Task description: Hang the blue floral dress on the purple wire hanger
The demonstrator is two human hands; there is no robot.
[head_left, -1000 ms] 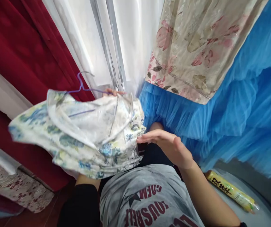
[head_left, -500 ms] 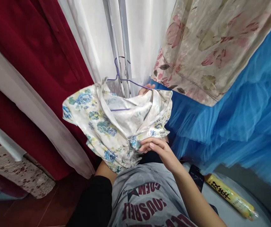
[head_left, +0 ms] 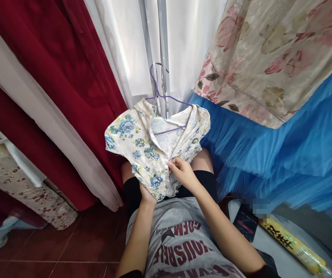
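A short-sleeved white blouse (head_left: 142,143) with blue and yellow-green flowers lies across my lap, its V-neck facing up. Inside its shoulders sits a thin purple hanger (head_left: 170,97), whose hook points away from me; the lower bar shows through the neck opening. My right hand (head_left: 181,170) pinches the front edge below the V, thumb and index finger closed on the cloth. At the lower left hem, my left hand (head_left: 147,194) holds the blouse from the side, with most of its fingers hidden by the fabric.
White drapery (head_left: 191,46) and metal poles (head_left: 163,46) stand ahead. Red cloth (head_left: 96,88) hangs left, a floral garment (head_left: 270,69) and blue tulle (head_left: 270,154) right. On a grey surface at lower right lie a phone (head_left: 245,223) and a yellow packet (head_left: 296,245).
My left hand, earlier behind the blouse near the hanger's right shoulder, is now at the lower left hem. My right hand has gone from loosely extended fingers to a pinch. The blouse lies flatter.
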